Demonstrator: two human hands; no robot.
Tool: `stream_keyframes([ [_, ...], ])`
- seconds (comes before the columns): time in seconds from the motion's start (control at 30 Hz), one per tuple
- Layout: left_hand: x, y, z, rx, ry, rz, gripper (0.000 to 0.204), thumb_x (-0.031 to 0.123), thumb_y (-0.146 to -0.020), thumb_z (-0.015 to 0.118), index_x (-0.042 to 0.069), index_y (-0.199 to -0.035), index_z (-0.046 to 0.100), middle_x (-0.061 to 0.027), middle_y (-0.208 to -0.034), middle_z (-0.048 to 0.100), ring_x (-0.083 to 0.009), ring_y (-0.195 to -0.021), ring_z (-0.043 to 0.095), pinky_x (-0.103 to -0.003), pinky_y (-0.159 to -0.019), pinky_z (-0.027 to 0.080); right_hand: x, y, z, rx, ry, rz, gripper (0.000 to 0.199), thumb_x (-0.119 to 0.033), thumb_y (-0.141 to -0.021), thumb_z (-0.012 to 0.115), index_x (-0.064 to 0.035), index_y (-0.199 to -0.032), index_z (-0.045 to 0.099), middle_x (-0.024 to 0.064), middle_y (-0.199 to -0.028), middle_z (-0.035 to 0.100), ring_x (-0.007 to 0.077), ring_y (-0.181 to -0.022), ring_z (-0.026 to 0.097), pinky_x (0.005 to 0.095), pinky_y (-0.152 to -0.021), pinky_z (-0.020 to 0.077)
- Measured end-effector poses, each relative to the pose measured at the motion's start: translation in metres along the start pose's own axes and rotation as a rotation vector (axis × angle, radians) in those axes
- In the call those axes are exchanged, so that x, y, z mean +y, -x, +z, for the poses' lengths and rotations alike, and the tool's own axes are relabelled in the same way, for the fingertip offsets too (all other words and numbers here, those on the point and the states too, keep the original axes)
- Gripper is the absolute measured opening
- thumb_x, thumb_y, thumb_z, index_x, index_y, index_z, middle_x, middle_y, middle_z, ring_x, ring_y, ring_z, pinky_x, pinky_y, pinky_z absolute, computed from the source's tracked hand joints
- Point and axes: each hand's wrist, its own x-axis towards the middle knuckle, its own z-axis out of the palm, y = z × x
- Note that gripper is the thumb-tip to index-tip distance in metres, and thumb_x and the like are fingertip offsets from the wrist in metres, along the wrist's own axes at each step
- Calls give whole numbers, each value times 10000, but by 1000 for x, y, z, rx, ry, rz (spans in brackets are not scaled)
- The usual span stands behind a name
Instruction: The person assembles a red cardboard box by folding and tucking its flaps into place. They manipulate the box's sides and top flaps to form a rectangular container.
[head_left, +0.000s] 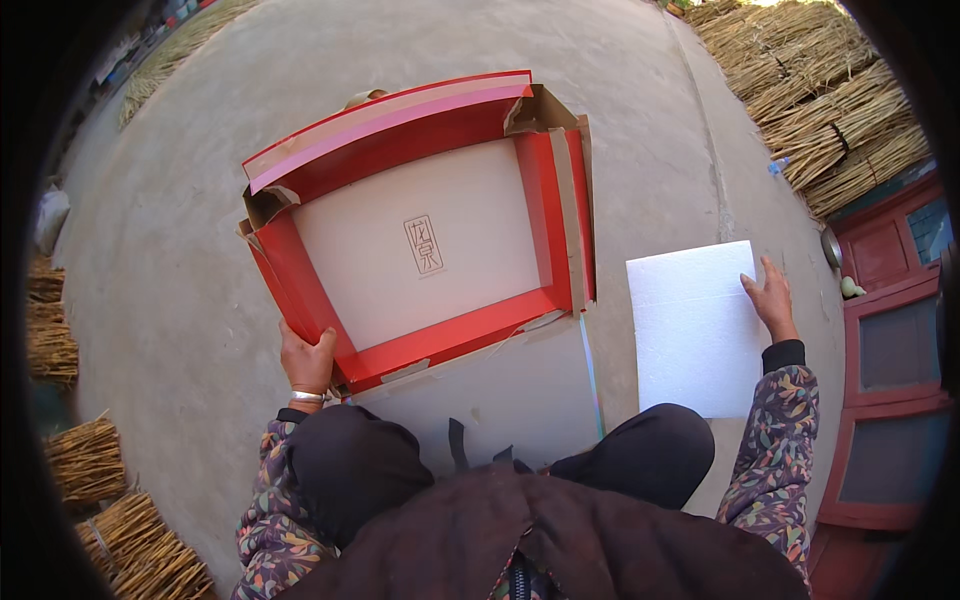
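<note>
While the person sits low on the grey concrete ground (200, 250), both hands are busy with two different things. The left hand (306, 362) is closed around the near left corner of a big, flat red cardboard box with a cream-white inside (420, 240). The fingers curl over the red edge and the thumb sits on the inner side. A silver bangle (307, 397) is on that wrist. The box is tipped up so its open side faces the camera, and its flaps at the corners are folded out. A small square mark is printed in the middle of the cream part.

Under the near edge of the box lies a pale grey flat sheet (520, 400), which reaches down to the person's dark knees (650, 450).

The right hand (770, 298) is out to the side, well apart from the box. It lies flat with fingers spread on the far right edge of a white square foam board (690, 330). It presses on the board and does not wrap around it. The foam board lies flat on the ground, just beside the box.

Bundles of dry yellow straw (830, 100) are piled at the top right. More straw lies at the left. A red wooden door with glass panes (890, 380) stands at the right.
</note>
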Motion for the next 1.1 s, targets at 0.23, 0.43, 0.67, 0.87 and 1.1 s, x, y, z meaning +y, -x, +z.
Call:
stream_keyframes([
  [0.23,-2,-1,-2,-8,32,24,562,177,-790,785,-8,-1255,529,-218,-1087,731,-382,-963,726,-429,-868,575,-212,8,23,-52,-513,-397,789,-446,-898,783,3,-1477,491,246,-1471,539,385,-1398,481,449,-1163,397],
  [0.43,5,2,-3,1,25,29,568,178,-790,787,-6,-1262,530,-217,-1086,731,-380,-965,727,-427,-869,576,-338,33,18,413,-212,-964,664,-277,-835,824,-33,-1382,539,173,-1423,535,350,-1374,477,449,-1141,405],
  [0.67,6,9,0,26,55,14,580,177,-798,786,7,-1290,531,-211,-1082,732,-374,-966,731,-430,-866,579,-365,-16,27,368,-107,-660,660,-240,-820,820,-38,-1371,518,148,-1372,562,348,-1323,497,432,-1083,458],
  [0.87,7,14,2,30,106,39,598,172,-796,794,-2,-1299,522,-215,-1080,731,-375,-962,731,-431,-857,581,-367,-3,17,255,-26,-541,518,-269,-851,801,-61,-1277,594,122,-1208,644,318,-1142,622,433,-953,546],
  [1.1,11,18,3,42,-4,38,626,170,-792,797,-13,-1312,501,-224,-1083,728,-392,-960,724,-434,-866,577,-374,-7,13,171,132,-609,217,-281,-876,772,-113,-977,680,66,-948,709,293,-1002,670,405,-853,572],
])
